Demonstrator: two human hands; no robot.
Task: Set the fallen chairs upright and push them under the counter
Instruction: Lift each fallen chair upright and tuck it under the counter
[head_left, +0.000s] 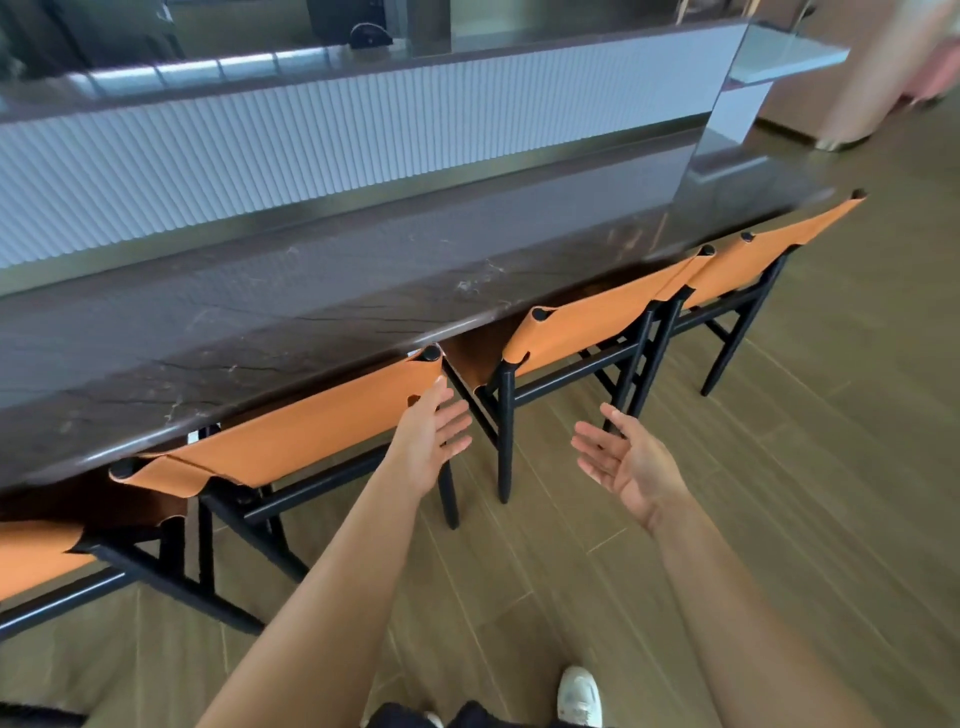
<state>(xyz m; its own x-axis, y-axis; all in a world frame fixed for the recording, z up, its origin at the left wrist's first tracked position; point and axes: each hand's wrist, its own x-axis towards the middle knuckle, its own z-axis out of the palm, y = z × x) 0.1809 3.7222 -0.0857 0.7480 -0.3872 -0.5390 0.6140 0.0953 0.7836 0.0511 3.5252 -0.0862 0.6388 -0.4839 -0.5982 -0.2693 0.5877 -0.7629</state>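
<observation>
Head view: the orange chairs (291, 441) stand upright, backs tucked against the counter (311, 291) edge; left hand (431, 441) is flat-fingered beside the nearest backrest, gripping nothing; right hand (623, 462) is spread and empty; a harder shove would probably knock the posts into the stone.

no readable text, labels, brands, numbers or signs on any surface in view

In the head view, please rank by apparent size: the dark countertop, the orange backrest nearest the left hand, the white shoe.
1. dark countertop
2. orange backrest
3. white shoe
The differences look plain.
</observation>
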